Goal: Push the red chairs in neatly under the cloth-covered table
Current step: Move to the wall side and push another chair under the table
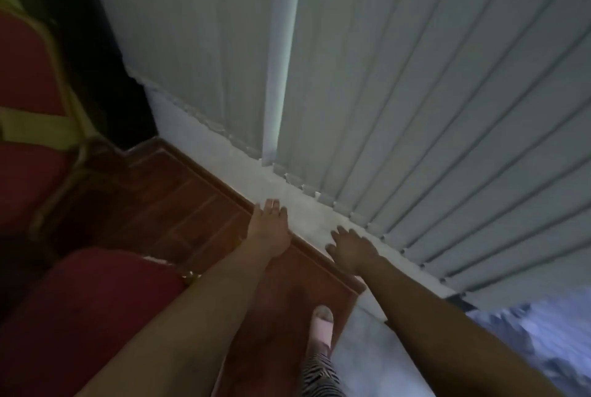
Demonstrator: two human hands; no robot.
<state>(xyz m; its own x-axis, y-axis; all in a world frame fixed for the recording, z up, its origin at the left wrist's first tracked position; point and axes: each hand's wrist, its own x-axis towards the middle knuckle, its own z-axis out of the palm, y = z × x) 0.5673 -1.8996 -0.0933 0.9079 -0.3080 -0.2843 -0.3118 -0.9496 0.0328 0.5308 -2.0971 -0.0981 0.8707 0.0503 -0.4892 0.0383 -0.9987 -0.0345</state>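
Two red chairs show at the left. One red chair (28,83) with a gold frame stands at the left edge. The red cushion of a second chair (89,304) lies under my left forearm at the lower left. My left hand (270,230) and my right hand (350,251) reach forward over the floor with fingers spread, holding nothing and touching no chair. The cloth-covered table is not clearly in view; a bluish-white cloth (524,336) shows at the lower right corner.
Grey vertical blinds (415,92) cover the wall ahead, above a white ledge (256,172). A reddish wooden floor (179,204) runs between the chairs and the wall. My foot in a pale slipper (323,323) stands on it.
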